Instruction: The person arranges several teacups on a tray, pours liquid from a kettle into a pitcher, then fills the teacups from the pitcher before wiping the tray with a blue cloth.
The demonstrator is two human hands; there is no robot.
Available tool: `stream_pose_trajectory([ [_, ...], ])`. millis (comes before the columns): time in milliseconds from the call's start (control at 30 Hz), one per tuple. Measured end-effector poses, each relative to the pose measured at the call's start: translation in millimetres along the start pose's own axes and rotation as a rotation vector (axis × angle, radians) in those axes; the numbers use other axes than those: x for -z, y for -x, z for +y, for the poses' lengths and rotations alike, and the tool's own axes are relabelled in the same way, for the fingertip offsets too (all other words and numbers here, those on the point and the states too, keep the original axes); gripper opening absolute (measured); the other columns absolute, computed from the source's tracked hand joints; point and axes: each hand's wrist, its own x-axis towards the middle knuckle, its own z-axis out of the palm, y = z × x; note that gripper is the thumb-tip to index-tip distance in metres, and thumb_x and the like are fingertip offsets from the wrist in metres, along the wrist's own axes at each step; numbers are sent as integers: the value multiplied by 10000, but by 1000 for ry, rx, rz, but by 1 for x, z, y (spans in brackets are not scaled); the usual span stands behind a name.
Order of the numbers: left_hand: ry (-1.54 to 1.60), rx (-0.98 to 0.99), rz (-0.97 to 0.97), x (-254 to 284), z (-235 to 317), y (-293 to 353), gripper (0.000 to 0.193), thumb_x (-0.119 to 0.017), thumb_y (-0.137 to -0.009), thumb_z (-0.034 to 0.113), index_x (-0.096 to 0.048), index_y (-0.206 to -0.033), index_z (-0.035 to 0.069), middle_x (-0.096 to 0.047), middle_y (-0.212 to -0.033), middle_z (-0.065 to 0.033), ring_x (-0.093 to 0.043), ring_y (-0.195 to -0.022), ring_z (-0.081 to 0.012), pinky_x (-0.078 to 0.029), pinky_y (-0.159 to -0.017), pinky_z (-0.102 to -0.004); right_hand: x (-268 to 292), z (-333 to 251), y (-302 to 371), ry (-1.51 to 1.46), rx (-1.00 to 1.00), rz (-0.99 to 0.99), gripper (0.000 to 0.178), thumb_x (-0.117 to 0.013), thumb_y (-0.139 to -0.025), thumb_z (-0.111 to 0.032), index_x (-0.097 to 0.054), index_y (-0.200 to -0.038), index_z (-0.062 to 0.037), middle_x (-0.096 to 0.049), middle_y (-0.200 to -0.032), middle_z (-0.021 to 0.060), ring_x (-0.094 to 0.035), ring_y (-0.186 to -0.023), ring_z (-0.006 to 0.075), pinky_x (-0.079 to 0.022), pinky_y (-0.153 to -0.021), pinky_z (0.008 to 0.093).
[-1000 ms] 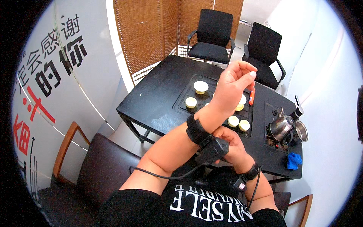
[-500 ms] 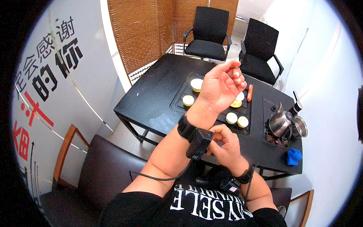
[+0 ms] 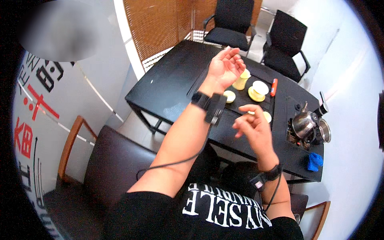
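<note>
My left hand (image 3: 227, 69) is held palm up over the black tea tray (image 3: 242, 101), its fingers loosely curled and nothing in it. A black strap with a small box-like device (image 3: 216, 109) sits on that wrist. To its right and nearer to me, my right hand (image 3: 256, 129) hovers above the tray's near edge. Its fingers are bent but apart, and it holds nothing. Around the hands stand a yellow pitcher (image 3: 241, 83), a lidded bowl on a yellow saucer (image 3: 258, 91) and small pale-yellow cups (image 3: 229, 97). My hands and left forearm hide part of the tray.
An orange-red tube (image 3: 274, 87) lies at the tray's right. Farther right are a steel kettle (image 3: 303, 124), a steel pot (image 3: 325, 130) and a crumpled blue cloth (image 3: 315, 161) on the black table (image 3: 168, 76). Black chairs (image 3: 285, 44) stand beyond, with a woven screen (image 3: 156, 30) behind.
My right hand has let go of the device on my left wrist and moved right, away from it. My left hand has shifted slightly up and left in view; the view itself has moved.
</note>
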Motion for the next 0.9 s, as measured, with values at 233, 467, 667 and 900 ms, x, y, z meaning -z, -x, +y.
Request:
stream_pose_trajectory([
  [233, -142, 90, 695, 147, -12, 16, 221, -550, -891, 256, -598, -886, 40, -562, -704, -57, -574, -685, -182, -511, -667, -313, 16, 3, 5, 23, -39, -43, 171, -598, -899, -72, -568, -1061, -26, -620, -799, 46, -593, -677, 100, -498, -569, 217],
  [467, -269, -461, 80, 210, -148, 80, 224, -616, -858, 297, -601, -857, 73, -617, -722, -89, -587, -665, -193, -485, -619, -337, -60, -26, -39, 153, -67, -689, 294, -524, -958, -189, -547, -1183, -1, -637, -1000, 88, -634, -888, 149, -498, -828, 288],
  [667, -900, 682, -60, 157, -193, 62, 263, -655, -848, 317, -591, -873, 64, -633, -738, -75, -592, -637, -195, -492, -600, -337, -180, 5, -27, 6, -798, -1618, 485, -422, -995, -389, -519, -1240, 19, -603, -1115, 101, -549, -987, 161, -426, -913, 326],
  [900, -728, 748, -68, 113, -166, 70, 242, -625, -893, 295, -591, -996, 79, -632, -942, -74, -610, -862, -195, -495, -763, -326, -258, 0, -31, 119, -155, -1573, 498, -733, -756, -137, -574, -1196, 34, -669, -1013, 127, -617, -932, 200, -479, -821, 321],
])
